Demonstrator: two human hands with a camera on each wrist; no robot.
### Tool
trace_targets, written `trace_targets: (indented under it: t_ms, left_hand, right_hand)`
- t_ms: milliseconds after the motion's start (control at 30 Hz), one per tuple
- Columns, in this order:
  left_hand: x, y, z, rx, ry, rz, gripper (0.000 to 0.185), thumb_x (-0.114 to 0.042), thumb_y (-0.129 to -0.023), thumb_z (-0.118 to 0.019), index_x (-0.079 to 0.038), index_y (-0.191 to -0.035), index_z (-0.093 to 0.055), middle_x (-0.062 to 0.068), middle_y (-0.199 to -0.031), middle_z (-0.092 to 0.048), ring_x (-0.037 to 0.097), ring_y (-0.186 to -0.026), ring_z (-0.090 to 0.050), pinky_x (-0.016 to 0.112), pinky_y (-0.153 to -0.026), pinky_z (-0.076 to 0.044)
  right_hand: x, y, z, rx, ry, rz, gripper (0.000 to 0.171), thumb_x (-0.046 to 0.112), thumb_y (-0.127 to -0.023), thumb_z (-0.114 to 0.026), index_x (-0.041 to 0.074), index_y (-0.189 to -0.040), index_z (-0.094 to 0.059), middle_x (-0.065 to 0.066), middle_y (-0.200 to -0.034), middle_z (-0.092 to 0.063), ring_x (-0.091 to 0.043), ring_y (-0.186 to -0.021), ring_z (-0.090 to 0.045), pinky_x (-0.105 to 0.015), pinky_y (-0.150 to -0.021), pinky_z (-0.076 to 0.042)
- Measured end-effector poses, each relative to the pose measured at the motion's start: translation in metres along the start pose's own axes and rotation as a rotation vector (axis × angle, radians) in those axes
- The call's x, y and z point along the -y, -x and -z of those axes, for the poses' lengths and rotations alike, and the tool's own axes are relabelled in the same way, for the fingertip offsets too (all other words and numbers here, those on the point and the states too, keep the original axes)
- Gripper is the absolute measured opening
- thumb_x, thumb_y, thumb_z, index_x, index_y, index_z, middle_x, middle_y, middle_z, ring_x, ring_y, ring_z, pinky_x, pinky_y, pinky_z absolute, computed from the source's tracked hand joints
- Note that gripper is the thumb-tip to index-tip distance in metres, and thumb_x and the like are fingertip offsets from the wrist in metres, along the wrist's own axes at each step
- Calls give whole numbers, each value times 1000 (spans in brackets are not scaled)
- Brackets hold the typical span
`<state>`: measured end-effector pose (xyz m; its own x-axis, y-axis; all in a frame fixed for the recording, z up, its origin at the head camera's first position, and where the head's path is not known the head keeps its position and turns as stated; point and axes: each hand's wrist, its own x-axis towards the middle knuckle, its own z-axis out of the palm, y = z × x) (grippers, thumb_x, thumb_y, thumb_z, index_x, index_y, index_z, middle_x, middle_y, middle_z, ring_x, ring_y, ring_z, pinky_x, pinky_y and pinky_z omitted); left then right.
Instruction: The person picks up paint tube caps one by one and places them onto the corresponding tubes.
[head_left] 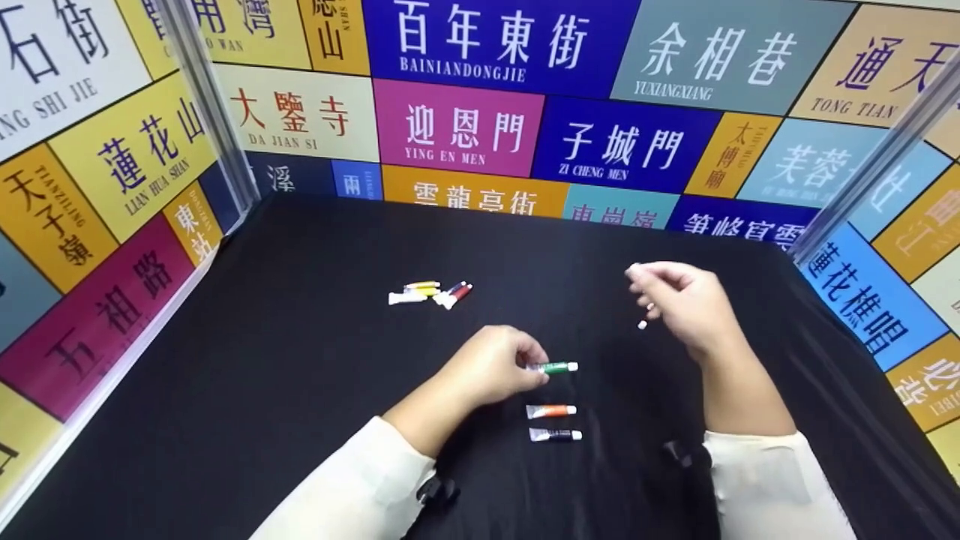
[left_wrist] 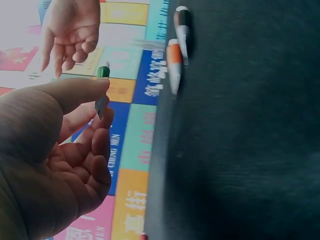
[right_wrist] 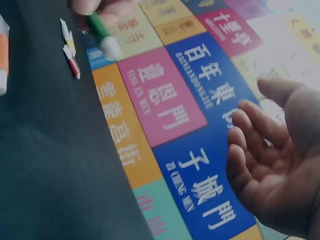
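Left hand [head_left: 491, 371] pinches the green tube [head_left: 556, 367] above mid-tabletop [head_left: 262, 375], just behind the orange tube [head_left: 551, 411]. Right hand [head_left: 686, 304], fingers loosely curled and holding nothing, hovers over bare cloth, away from edges.

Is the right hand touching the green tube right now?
Apart. The head view shows the right hand raised off to the side, with bare black cloth between it and the green tube, which the left hand pinches by its tail.
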<state>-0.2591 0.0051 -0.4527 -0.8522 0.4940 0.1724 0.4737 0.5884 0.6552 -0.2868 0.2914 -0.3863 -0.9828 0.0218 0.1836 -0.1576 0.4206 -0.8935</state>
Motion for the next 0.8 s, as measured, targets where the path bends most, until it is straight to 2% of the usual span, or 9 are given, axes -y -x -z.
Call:
trace_targets:
  t_ms: [133, 233, 367, 467, 667, 800]
  left_hand:
    - [4, -3, -8, 51, -58, 49, 7, -23, -86, -85, -18, -91, -85, -7, -77, -77, 5, -72, -57, 21, -71, -48]
    - [3, -5, -11, 91, -118, 74, 6, -24, -85, -85, -19, -88, -85, -8, -76, -75, 9, -72, -56, 23, -70, -48]
    - [1, -8, -14, 135, -194, 100, 4, -24, -82, -84, -21, -84, -84, -8, -76, -74, 11, -72, -56, 25, -70, -49]
    - [-1, -10, -16, 163, -233, 111, 4, -25, -81, -84, -21, -83, -83, -9, -75, -73, 11, -71, -56, 25, -69, -49]
    - [-3, -12, -20, 180, -256, 127, 4, -24, -80, -83, -21, -81, -82, -10, -72, -70, 12, -70, -55, 24, -65, -47]
    - [-4, -11, -23, 188, -258, 132, 4, -25, -78, -84, -21, -80, -82, -11, -70, -69, 11, -70, -55, 24, -65, -47]
  right_hand:
    - [-18, -13, 15, -106, -186, -157, 22, 41, -96, -80, 20, -103, -80, 9, -84, -76, -6, -70, -68, -18, -61, -58]
    - [-35, -23, 28, -146, -279, -264, 22, 42, -93, -84, 23, -103, -78, 8, -84, -76, -7, -70, -68, -18, -59, -57]
    - [-60, -36, 43, -165, -278, -351, 25, 43, -93, -83, 24, -106, -75, 12, -84, -74, -5, -69, -67, -19, -59, -56]
    - [-78, -48, 52, -180, -233, -383, 26, 41, -94, -82, 23, -110, -74, 15, -83, -73, -3, -70, -68, -20, -61, -57]
    - [-103, -63, 65, -179, -60, -431, 38, 46, -97, -77, 22, -126, -71, 24, -89, -69, 1, -80, -69, -21, -75, -61]
    - [-114, -68, 72, -168, -70, -449, 48, 45, -96, -79, 18, -134, -67, 24, -85, -71, 1, -81, -70, -21, -78, -62]
